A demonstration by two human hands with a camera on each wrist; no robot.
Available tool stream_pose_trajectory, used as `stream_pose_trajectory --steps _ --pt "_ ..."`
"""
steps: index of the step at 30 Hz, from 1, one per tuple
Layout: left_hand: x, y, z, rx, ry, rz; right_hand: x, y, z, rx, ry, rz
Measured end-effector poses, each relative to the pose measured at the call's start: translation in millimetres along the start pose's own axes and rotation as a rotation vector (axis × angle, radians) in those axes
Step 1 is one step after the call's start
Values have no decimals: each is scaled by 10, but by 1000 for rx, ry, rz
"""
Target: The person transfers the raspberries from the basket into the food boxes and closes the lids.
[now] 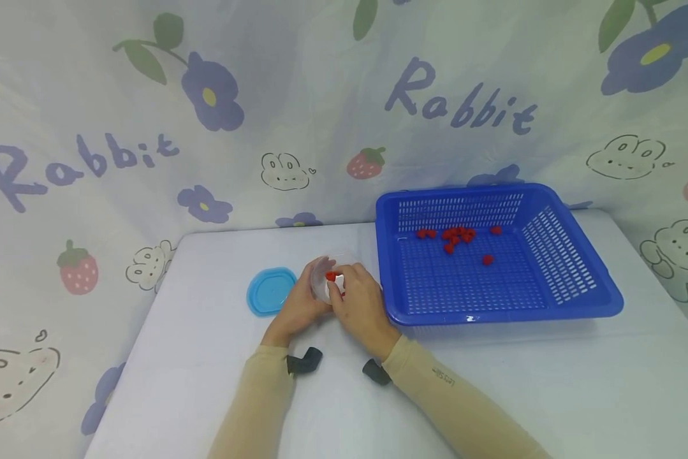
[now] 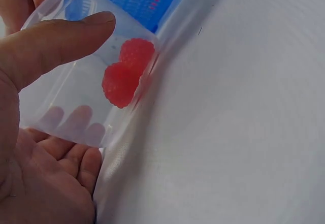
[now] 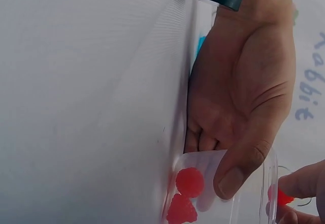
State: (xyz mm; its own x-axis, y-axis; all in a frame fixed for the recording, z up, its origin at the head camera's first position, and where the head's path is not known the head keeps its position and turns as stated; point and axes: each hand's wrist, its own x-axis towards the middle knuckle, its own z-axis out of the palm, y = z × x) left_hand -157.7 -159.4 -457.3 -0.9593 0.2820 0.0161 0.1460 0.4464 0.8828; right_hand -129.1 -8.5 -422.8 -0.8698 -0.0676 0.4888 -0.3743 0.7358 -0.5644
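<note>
A clear plastic tub [image 1: 319,274] is gripped by my left hand [image 1: 302,301], the thumb lying along its side in the left wrist view. Two red raspberries [image 2: 121,84] show through the wall near the tub's bottom. Over the tub's mouth, my right hand [image 1: 359,306] pinches another raspberry [image 1: 331,276] between thumb and fingers. That pinched raspberry [image 3: 284,197] also appears at the rim in the right wrist view, where most of the right hand is cut off by the frame.
Right of the hands stands a blue plastic basket [image 1: 579,310] with several raspberries [image 1: 458,234] scattered inside, mostly toward its back. A light-blue lid [image 1: 271,292] lies on the white table [image 1: 206,357] left of the left hand. A printed curtain [image 1: 321,95] hangs behind.
</note>
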Motion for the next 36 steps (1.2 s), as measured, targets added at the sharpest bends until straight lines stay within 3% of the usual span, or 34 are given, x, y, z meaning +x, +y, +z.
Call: stream_pose_trajectory --steps 7,15,24,32,36 --pt "-93 343 -57 -12 -21 -18 5 18 11 -8 -7 14" --pt "-121 419 -71 -18 -21 11 -2 16 10 9 3 21" --pt "-103 369 -69 -36 -25 31 -7 -1 -9 20 -7 11" --pt "-10 55 -15 -19 -14 10 -12 -54 -63 21 -25 -1" --pt "2 2 -10 -7 -7 13 -17 -93 -107 28 -36 -14"
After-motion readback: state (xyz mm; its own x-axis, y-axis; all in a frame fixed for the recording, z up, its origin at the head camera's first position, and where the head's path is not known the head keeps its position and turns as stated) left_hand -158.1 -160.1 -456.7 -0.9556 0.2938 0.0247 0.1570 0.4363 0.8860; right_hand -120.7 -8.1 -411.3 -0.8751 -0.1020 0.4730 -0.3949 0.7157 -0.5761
